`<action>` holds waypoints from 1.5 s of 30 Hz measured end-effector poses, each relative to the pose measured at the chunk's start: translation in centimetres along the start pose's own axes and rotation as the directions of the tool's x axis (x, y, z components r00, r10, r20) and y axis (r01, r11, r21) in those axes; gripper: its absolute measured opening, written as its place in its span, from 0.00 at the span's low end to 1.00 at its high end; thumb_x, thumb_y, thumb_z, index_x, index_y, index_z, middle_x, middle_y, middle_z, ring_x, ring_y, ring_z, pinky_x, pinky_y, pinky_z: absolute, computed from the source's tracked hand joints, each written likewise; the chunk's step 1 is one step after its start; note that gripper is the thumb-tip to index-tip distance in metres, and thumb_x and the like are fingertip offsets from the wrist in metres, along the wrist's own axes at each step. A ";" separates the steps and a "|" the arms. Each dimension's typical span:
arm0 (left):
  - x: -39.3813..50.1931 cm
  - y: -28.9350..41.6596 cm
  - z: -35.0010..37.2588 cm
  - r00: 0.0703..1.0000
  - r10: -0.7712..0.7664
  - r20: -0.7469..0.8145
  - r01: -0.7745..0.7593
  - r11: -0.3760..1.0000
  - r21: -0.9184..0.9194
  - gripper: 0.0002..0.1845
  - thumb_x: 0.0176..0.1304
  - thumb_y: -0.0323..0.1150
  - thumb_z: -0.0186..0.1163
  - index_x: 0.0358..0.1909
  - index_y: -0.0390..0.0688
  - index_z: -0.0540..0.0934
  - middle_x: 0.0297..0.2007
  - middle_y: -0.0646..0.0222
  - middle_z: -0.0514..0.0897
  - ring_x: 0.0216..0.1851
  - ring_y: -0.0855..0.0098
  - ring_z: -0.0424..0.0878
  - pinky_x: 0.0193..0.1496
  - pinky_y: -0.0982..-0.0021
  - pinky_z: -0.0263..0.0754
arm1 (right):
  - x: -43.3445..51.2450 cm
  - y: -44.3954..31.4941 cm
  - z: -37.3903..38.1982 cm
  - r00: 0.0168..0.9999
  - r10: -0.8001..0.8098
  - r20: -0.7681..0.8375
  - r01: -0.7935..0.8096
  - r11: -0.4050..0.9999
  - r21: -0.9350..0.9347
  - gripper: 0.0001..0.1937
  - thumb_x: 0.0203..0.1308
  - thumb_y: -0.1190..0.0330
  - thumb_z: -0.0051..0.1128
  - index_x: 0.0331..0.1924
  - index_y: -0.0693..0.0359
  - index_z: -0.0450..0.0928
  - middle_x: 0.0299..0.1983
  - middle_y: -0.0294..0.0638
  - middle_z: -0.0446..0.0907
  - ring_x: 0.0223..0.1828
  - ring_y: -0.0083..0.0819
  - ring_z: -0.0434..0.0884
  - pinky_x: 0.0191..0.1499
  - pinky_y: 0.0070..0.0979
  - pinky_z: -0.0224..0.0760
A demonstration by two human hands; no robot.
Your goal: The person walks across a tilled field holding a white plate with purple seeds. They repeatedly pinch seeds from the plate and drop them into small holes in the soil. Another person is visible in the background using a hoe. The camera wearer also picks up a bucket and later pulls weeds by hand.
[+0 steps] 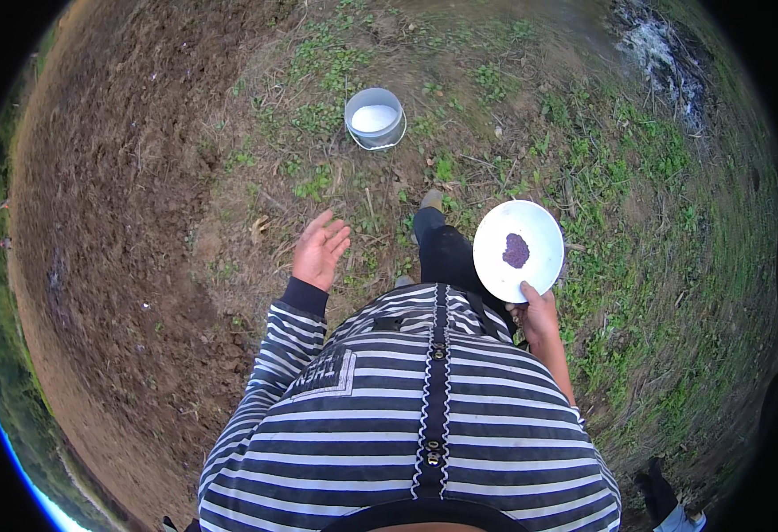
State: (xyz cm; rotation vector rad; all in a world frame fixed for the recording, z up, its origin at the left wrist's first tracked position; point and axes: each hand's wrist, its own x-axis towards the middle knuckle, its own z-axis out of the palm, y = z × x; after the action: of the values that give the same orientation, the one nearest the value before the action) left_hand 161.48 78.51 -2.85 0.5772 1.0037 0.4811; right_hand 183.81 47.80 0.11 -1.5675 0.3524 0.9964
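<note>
My right hand [536, 312] grips the near rim of a round white bowl [495, 272], thumb on the inside edge. A small heap of dark purplish grains [516, 251] lies in the bowl. To the left of my body, my left hand [321, 251] is held out with its fingers apart and nothing in it. On the ground ahead stands a clear plastic bucket [375, 138] with a thin handle, partly filled with a white substance [373, 118].
Bare tilled soil [129, 233] spreads on the left, low green weeds [628, 266] on the right. A whitish ashy patch [655, 53] lies at the upper right. Part of another person [661, 499] shows at the lower right. My boot [432, 199] is below me.
</note>
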 end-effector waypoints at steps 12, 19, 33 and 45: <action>11.7 4.6 1.9 0.961 -0.032 -0.274 0.076 0.986 0.150 0.21 0.58 0.27 0.48 0.55 0.41 0.66 0.46 0.62 0.74 0.47 0.68 0.75 0.46 0.71 0.72 | 23.2 -11.0 13.8 0.957 0.027 0.288 0.087 0.923 -0.375 0.12 0.60 0.65 0.49 0.34 0.68 0.74 0.21 0.40 0.78 0.15 0.24 0.75 0.16 0.18 0.65; 16.7 4.4 2.1 0.973 0.125 -0.194 0.082 0.599 0.797 0.24 0.49 0.22 0.53 0.52 0.41 0.71 0.46 0.61 0.75 0.48 0.69 0.74 0.49 0.72 0.67 | 32.9 -11.2 22.0 0.949 0.092 0.301 0.085 0.846 -0.527 0.13 0.59 0.66 0.51 0.30 0.70 0.74 0.18 0.42 0.77 0.14 0.26 0.75 0.16 0.22 0.67; 41.1 6.7 -5.9 0.925 -0.343 -0.161 0.339 0.560 0.756 0.24 0.50 0.23 0.54 0.53 0.36 0.69 0.45 0.61 0.76 0.44 0.71 0.75 0.48 0.70 0.69 | 42.5 -2.8 34.3 0.980 0.198 0.033 -0.185 0.957 -0.225 0.12 0.59 0.65 0.50 0.32 0.68 0.76 0.20 0.38 0.78 0.17 0.22 0.76 0.18 0.17 0.65; 62.9 -9.9 -10.0 0.796 -0.462 -0.390 0.491 0.870 -0.029 0.45 0.55 0.62 0.49 0.67 0.49 0.46 0.67 0.63 0.45 0.69 0.62 0.40 0.66 0.53 0.37 | 46.4 1.5 29.3 0.953 0.079 -0.292 -0.115 0.988 -0.107 0.12 0.58 0.69 0.54 0.41 0.68 0.75 0.36 0.38 0.79 0.36 0.21 0.75 0.39 0.20 0.67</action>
State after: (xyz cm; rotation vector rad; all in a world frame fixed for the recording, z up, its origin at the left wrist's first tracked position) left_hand 182.54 112.15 -53.62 0.2725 1.5018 0.0990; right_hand 198.44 88.07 -34.18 -1.8277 0.5839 0.8777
